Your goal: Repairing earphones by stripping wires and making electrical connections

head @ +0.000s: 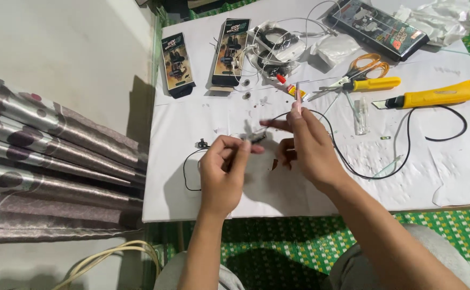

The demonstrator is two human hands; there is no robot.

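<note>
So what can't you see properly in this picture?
Head view, the only one:
- The small dark part between the left hand and right hand: too small, partly covered by fingers.
- The thin pale stick in the right hand: its lower end is hidden by fingers.
- The black box: cut off by the top edge.
- The black cable: its near end disappears behind the right hand.

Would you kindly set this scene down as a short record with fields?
Surface: white board lying over a green checked mat
Left hand: pinches a small dark part on a thin black wire
Right hand: holds a thin pinkish stick upright over that part
Right of hands: black cable, yellow tool, orange-handled scissors
Far edge: two dark boxes, a larger flat package
Left: patterned curtain
</note>
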